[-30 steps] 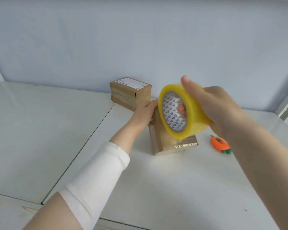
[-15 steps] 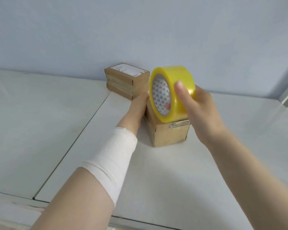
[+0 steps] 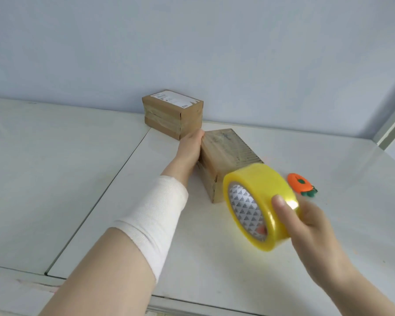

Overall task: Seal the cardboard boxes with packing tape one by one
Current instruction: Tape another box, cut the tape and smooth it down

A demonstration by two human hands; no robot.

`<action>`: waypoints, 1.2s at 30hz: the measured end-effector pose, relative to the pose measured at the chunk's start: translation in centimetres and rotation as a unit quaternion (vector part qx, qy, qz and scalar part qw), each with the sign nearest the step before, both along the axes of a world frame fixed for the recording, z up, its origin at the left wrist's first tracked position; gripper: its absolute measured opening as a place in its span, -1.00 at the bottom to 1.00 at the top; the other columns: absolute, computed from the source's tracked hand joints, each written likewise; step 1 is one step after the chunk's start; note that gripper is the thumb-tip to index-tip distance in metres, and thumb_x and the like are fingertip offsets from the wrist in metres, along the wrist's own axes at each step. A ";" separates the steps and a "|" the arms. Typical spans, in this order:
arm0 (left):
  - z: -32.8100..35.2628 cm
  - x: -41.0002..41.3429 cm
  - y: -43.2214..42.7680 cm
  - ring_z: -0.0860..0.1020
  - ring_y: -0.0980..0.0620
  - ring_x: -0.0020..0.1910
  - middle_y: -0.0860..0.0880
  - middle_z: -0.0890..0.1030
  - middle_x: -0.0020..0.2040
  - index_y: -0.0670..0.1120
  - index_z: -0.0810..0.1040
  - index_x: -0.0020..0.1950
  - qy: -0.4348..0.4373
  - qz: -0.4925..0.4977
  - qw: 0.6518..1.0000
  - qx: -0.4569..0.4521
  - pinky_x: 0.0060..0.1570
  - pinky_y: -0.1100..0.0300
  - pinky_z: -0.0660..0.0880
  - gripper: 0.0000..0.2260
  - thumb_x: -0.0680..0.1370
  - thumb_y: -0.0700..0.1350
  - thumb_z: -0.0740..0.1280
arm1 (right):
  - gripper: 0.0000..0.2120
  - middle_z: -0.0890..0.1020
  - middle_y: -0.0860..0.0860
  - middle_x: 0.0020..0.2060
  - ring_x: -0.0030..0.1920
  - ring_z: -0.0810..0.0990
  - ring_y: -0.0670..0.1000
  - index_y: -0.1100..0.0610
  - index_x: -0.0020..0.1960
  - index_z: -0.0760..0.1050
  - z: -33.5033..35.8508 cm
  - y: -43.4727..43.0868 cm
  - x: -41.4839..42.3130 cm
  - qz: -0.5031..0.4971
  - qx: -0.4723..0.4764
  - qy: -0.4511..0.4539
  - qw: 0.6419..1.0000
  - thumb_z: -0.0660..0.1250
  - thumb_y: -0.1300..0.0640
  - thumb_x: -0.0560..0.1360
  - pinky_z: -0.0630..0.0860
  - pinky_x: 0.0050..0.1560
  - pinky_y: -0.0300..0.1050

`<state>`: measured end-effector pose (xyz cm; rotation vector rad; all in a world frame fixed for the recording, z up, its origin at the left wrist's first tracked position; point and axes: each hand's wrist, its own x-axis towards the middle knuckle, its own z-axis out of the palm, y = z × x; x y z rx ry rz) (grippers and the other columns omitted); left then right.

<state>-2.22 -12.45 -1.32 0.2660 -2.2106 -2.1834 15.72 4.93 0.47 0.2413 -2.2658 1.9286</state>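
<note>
Here: pale blue wall (image 3: 192,42) behind white worktop (image 3: 55,179).
Stacked boxes (image 3: 172,114) at back against wall, taped, white label on top.
Cardboard box (image 3: 228,153) lies lengthwise just in front of stack, top glossy with tape.
Yellow tape roll (image 3: 260,197) held in air before box's near end, core facing left.
Left hand (image 3: 191,147) flat against box's left side, fingers straight.
Right hand (image 3: 312,222) grips roll, thumb on outer band, fingertip showing inside core.
Orange carrot-shaped item (image 3: 300,184) on worktop, right of box.
</note>
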 end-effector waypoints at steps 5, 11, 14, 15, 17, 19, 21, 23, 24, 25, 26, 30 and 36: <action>1.5 0.2 -0.8 0.46 0.04 0.16 -0.02 0.54 0.15 -0.10 0.51 0.22 0.122 -0.008 0.964 -0.236 0.05 0.27 0.30 -0.74 0.62 -0.12 0.11 | -0.46 0.61 0.12 -0.44 -0.44 0.61 -0.07 0.27 -0.17 0.52 -0.9 -1.0 -0.7 0.003 -0.042 -0.042 0.998 0.39 -0.24 0.31 0.50 -0.42 -0.32; 2.5 1.0 0.9 0.07 -0.03 0.52 -0.13 0.15 0.53 -0.11 0.25 0.48 0.198 -0.209 0.832 -0.475 0.46 0.10 0.01 -0.52 0.61 0.07 0.13 | -0.57 0.66 0.04 -0.39 -0.37 0.63 -0.11 0.16 -0.10 0.52 -1.8 -2.1 -2.5 0.008 -0.062 -0.060 0.996 0.24 -0.19 0.30 0.49 -0.36 -0.35; 2.8 -0.2 0.8 -0.09 0.00 0.54 -0.12 0.02 0.56 -0.11 0.16 0.51 0.173 -0.237 0.827 -0.480 0.46 0.13 -0.13 -0.50 0.62 0.05 0.12 | -0.54 0.67 0.02 -0.37 -0.35 0.63 -0.13 0.19 -0.08 0.51 -1.3 -2.8 -4.0 0.015 -0.043 -0.079 0.996 0.22 -0.20 0.31 0.48 -0.33 -0.36; 2.9 -0.6 0.8 -0.09 0.00 0.54 -0.12 0.03 0.55 -0.11 0.17 0.51 0.172 -0.238 0.831 -0.472 0.45 0.15 -0.13 -0.51 0.62 0.05 0.13 | -0.54 0.67 0.02 -0.37 -0.36 0.63 -0.13 0.19 -0.09 0.51 -1.1 -3.0 -4.3 0.012 -0.035 -0.082 0.996 0.22 -0.21 0.32 0.47 -0.33 -0.37; 2.7 -1.2 0.9 -0.08 0.01 0.53 -0.11 0.06 0.55 -0.12 0.21 0.49 0.172 -0.238 0.838 -0.460 0.43 0.19 -0.13 -0.52 0.62 0.03 0.15 | -0.55 0.65 0.00 -0.40 -0.41 0.60 -0.17 0.17 -0.13 0.51 -1.0 -3.0 -4.3 -0.001 -0.035 -0.078 0.996 0.21 -0.22 0.31 0.44 -0.38 -0.41; 2.5 -1.5 1.0 -0.08 0.03 0.53 -0.07 0.07 0.55 -0.11 0.22 0.49 0.172 -0.237 0.844 -0.449 0.42 0.21 -0.13 -0.53 0.61 0.03 0.16 | -0.52 0.63 -0.05 -0.46 -0.45 0.58 -0.19 0.15 -0.15 0.50 -1.0 -2.8 -3.8 -0.017 -0.040 -0.077 0.996 0.21 -0.27 0.27 0.41 -0.43 -0.42; 2.3 -1.5 0.9 -0.08 0.04 0.53 -0.05 0.07 0.55 -0.10 0.23 0.49 0.173 -0.232 0.852 -0.436 0.43 0.20 -0.14 -0.53 0.61 0.03 0.17 | -0.43 0.68 0.00 -0.41 -0.41 0.61 -0.13 0.16 -0.11 0.53 -1.2 -2.6 -3.1 -0.019 -0.058 -0.108 0.992 0.22 -0.33 0.22 0.47 -0.40 -0.37; 2.1 -1.4 1.0 -0.08 0.05 0.53 -0.05 0.07 0.55 -0.09 0.24 0.48 0.178 -0.225 0.858 -0.426 0.44 0.17 -0.13 -0.53 0.61 0.03 0.18 | -0.47 0.70 0.05 -0.34 -0.37 0.63 -0.09 0.14 -0.08 0.56 -1.1 -2.4 -3.0 -0.021 -0.067 -0.134 0.988 0.23 -0.31 0.30 0.51 -0.37 -0.35; 2.0 -1.3 1.0 -0.07 0.05 0.53 -0.04 0.07 0.55 -0.09 0.24 0.48 0.182 -0.220 0.863 -0.418 0.44 0.17 -0.13 -0.53 0.60 0.03 0.18 | -0.54 0.70 0.04 -0.34 -0.37 0.63 -0.10 0.13 -0.08 0.56 -0.9 -2.4 -3.0 -0.021 -0.064 -0.144 0.987 0.23 -0.26 0.39 0.51 -0.37 -0.35; 2.1 -1.2 1.1 -0.07 0.06 0.53 -0.04 0.07 0.55 -0.08 0.25 0.48 0.184 -0.219 0.867 -0.409 0.44 0.17 -0.13 -0.53 0.60 0.03 0.19 | -0.61 0.70 0.02 -0.35 -0.38 0.62 -0.10 0.13 -0.08 0.56 -0.7 -2.5 -3.0 -0.022 -0.059 -0.151 0.986 0.23 -0.20 0.45 0.51 -0.37 -0.36; 2.1 -1.1 1.1 -0.08 0.07 0.53 -0.04 0.06 0.55 -0.08 0.25 0.48 0.186 -0.221 0.869 -0.402 0.43 0.17 -0.13 -0.53 0.60 0.03 0.20 | -0.64 0.69 0.01 -0.36 -0.38 0.62 -0.10 0.13 -0.08 0.56 -0.6 -2.5 -3.1 -0.025 -0.056 -0.156 0.986 0.22 -0.17 0.49 0.52 -0.37 -0.35; 2.5 0.0 1.9 -0.10 0.02 0.54 -0.11 0.03 0.55 -0.10 0.26 0.48 0.189 -0.156 0.893 -0.378 0.45 0.02 -0.17 -0.53 0.61 0.04 0.18 | -0.67 0.67 -0.04 -0.40 -0.40 0.62 -0.13 0.13 -0.06 0.55 -0.2 -2.2 -3.2 -0.014 -0.056 -0.165 0.985 0.22 -0.13 0.52 0.49 -0.39 -0.36; 1.3 5.2 2.3 0.42 -0.12 0.23 -0.08 0.52 0.10 -0.16 0.36 0.26 0.074 0.124 0.966 -0.215 0.24 0.08 0.25 -0.50 0.45 0.05 0.42 | -0.67 0.62 -0.12 -0.49 -0.45 0.58 -0.23 0.14 -0.03 0.53 -0.3 -2.0 -3.4 0.016 -0.049 -0.158 0.986 0.20 -0.13 0.54 0.42 -0.43 -0.42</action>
